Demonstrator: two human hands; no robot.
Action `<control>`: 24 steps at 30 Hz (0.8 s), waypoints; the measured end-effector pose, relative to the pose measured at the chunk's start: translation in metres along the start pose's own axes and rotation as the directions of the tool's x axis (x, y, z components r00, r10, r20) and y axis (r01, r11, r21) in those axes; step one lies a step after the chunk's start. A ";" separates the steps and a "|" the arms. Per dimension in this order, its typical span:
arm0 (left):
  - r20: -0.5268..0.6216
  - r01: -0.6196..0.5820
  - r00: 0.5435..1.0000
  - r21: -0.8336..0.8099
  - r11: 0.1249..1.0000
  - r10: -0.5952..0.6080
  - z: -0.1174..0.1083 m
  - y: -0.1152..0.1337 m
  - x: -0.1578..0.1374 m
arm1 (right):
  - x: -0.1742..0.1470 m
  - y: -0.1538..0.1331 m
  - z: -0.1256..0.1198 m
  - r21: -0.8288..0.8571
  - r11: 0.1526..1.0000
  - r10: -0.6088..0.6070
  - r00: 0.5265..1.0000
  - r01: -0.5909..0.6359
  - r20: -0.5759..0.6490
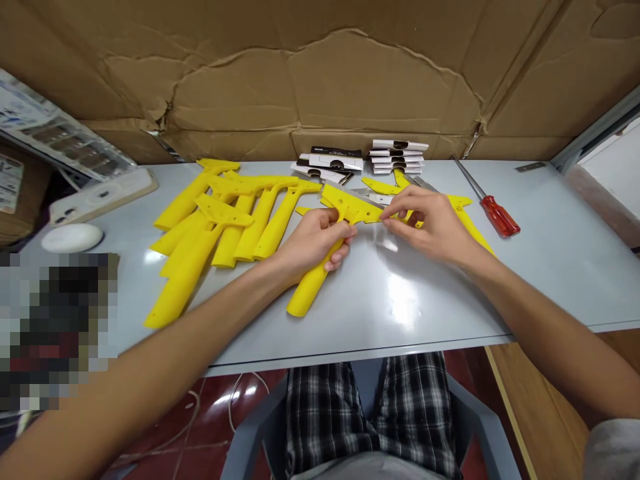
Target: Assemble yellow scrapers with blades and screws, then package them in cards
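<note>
Centrally, we hold the yellow scraper [351, 207] over the table [360, 320], its head spanning the gap between our hands. Our left hand [320, 241] wraps the neck, fingers closed around it; the head projects beyond the thumb, and the handle extends below the fist toward the near edge. Our right hand [431, 220] pinches the head's right end between thumb and fingertips.

L hand [325, 240] grips yellow tool [353, 208] by hdl, R hand [427, 217] at head; red screwdriver [497, 213] on tbl [560, 267]
</note>
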State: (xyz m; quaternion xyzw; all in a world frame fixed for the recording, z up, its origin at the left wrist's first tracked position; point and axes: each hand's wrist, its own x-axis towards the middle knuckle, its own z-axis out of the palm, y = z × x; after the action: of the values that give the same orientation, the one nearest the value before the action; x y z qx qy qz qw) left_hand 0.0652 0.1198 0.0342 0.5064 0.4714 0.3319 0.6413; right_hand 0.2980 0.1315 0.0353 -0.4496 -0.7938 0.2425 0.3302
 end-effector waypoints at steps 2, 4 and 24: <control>0.017 0.001 1.000 -0.011 1.000 -0.001 0.000 -0.002 0.000 | 0.000 -0.002 -0.001 0.132 0.991 0.038 0.999 -0.034 -0.034; 0.038 0.004 0.999 -0.020 1.000 -0.003 0.001 -0.003 -0.001 | 0.000 -0.003 0.000 0.246 0.968 0.061 0.997 -0.050 -0.039; 0.074 0.009 0.997 0.004 1.000 -0.010 0.006 -0.002 -0.008 | -0.001 -0.001 0.009 0.289 0.954 0.085 0.996 -0.080 -0.007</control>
State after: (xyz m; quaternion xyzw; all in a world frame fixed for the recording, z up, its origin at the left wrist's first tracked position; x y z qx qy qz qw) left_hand 0.0677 0.1104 0.0346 0.5172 0.4502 0.3090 0.6590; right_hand 0.2916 0.1294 0.0296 -0.4316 -0.7273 0.3650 0.3894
